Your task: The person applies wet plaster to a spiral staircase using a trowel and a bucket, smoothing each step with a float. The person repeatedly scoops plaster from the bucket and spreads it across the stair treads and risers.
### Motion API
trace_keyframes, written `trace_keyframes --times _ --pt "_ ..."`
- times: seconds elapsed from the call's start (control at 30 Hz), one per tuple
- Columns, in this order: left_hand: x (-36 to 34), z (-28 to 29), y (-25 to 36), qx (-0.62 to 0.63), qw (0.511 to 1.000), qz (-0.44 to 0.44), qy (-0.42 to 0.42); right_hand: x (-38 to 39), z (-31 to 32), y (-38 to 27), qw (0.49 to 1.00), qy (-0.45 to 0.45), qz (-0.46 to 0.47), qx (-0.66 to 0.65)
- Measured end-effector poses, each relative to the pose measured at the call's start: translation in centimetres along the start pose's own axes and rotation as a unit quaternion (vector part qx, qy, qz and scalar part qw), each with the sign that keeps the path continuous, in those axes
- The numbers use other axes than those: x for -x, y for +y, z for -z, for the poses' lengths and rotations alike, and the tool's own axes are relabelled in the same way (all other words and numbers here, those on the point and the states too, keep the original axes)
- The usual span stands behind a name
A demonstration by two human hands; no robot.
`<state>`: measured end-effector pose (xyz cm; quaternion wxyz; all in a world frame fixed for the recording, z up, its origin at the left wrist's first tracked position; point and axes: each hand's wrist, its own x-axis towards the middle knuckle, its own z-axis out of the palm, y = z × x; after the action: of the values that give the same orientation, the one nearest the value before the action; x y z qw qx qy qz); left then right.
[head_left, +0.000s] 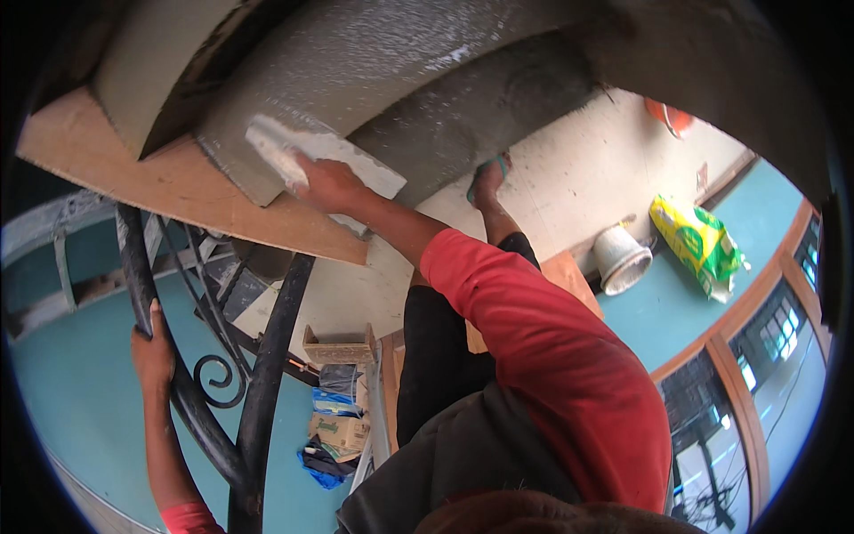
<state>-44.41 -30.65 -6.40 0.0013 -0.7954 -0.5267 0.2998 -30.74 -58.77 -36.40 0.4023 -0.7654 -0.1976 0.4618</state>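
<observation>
My right hand (327, 185) is closed around the handle of a plastering float (372, 167), whose pale, cement-smeared blade lies against the wet grey cement surface (356, 71) of a stair. Just below the float, a brown wooden board (116, 178) runs along the edge of the stairwork. At the left, my left hand (153, 356) grips the black metal railing (197, 405), which has a curled scroll between its bars. A darker cemented step (463, 116) stretches away to the right of the float. My sandalled foot (489, 178) rests at its edge.
On the right, a white bucket (623, 262) stands near a yellow and green sack (694, 240). An orange container (667, 116) is farther off. Wood-framed windows (721, 356) line the right side. Below lie a cardboard box (341, 434), a wooden tray-like piece (338, 350) and grey ladder-like rails (64, 271).
</observation>
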Motion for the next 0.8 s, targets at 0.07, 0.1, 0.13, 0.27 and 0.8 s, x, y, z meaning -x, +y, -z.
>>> trace_keyframes --times 0.07,0.1,0.13,0.27,0.8 --pt "-1.0 -0.3 -0.9 -0.002 1.0 -0.015 0.004 1.4 0.1 1.2 0.999 -0.024 0.02 0.018" --pt "-1.3 -0.3 -0.8 -0.004 1.0 -0.019 -0.001 2.5 0.8 1.6 0.999 -0.042 0.006 0.021" --pt "-1.3 -0.3 -0.5 -0.006 1.0 -0.024 -0.006 3.8 1.3 2.4 0.999 -0.046 0.006 0.022" --pt "-1.2 -0.5 0.0 0.019 0.998 -0.052 -0.013 8.6 3.4 6.6 0.997 -0.049 0.003 0.067" --pt "-5.1 -0.8 -2.2 -0.081 0.986 -0.145 0.019 33.2 16.3 17.8 0.933 0.291 -0.162 0.136"
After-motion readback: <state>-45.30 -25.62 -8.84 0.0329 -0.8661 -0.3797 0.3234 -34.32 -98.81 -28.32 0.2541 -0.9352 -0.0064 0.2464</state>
